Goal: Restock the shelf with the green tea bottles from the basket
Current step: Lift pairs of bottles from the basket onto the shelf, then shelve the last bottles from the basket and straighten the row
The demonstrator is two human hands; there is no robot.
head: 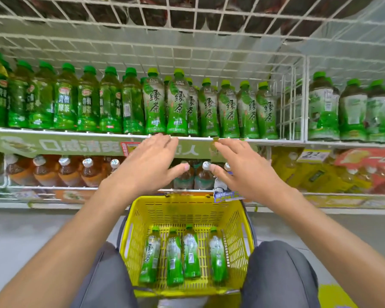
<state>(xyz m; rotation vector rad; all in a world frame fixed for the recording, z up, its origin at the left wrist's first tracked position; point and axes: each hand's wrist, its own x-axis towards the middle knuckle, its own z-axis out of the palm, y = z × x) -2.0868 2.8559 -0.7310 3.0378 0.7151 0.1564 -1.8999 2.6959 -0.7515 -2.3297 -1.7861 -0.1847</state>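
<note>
Several green tea bottles point(175, 256) lie side by side on the floor of a yellow basket point(187, 210) between my knees. On the wire shelf point(98, 132) above, a row of matching green tea bottles point(209, 110) stands upright at the centre. My left hand point(147, 163) and my right hand point(240, 167) hover side by side just below the shelf's front edge, fingers spread and holding nothing. Both hands are well above the basket.
Darker green bottles point(65, 101) fill the shelf's left part, and a wire divider point(291, 103) separates white-labelled bottles point(347, 112) at the right. Brown tea bottles point(65, 172) stand on the lower shelf. A wire shelf point(187, 21) hangs overhead.
</note>
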